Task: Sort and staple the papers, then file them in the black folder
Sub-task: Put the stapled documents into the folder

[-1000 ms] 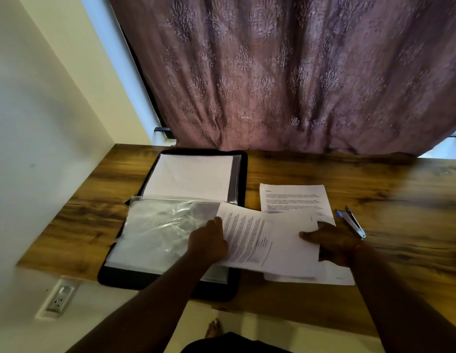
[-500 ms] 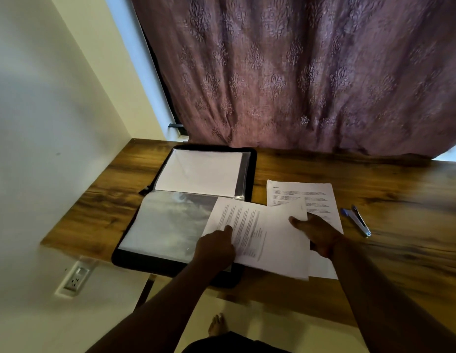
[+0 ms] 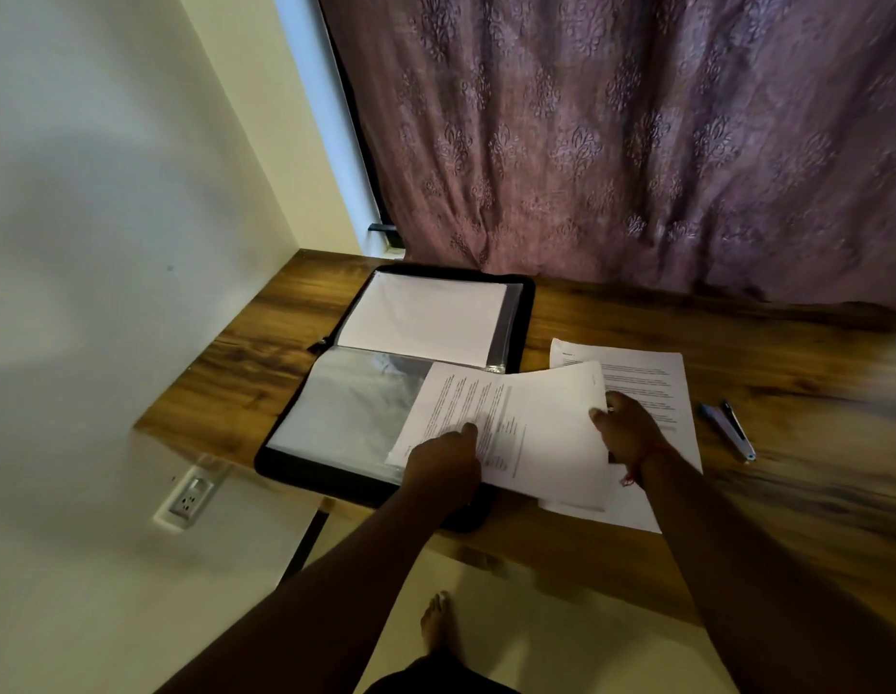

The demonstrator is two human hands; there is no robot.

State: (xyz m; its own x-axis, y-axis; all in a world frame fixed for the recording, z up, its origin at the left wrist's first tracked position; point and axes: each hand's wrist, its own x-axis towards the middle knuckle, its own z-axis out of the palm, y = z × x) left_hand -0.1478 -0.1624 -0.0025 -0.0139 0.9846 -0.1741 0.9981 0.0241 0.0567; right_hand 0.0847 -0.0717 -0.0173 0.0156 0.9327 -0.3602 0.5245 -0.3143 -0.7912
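Wooden bench (image 3: 636, 558) against a purple curtain (image 3: 636, 142), white wall at left. Black folder (image 3: 523, 318) lies open, clear sleeves showing. Left hand (image 3: 443, 465) — fingers curled, grip closed on the near-left edge of a printed sheet (image 3: 536, 433) lying partly over the folder. Right hand (image 3: 628, 428) pinches that sheet's right edge. Second paper (image 3: 656, 378) lies beneath, flat on the bench. Stapler (image 3: 729, 430) rests well right, untouched.
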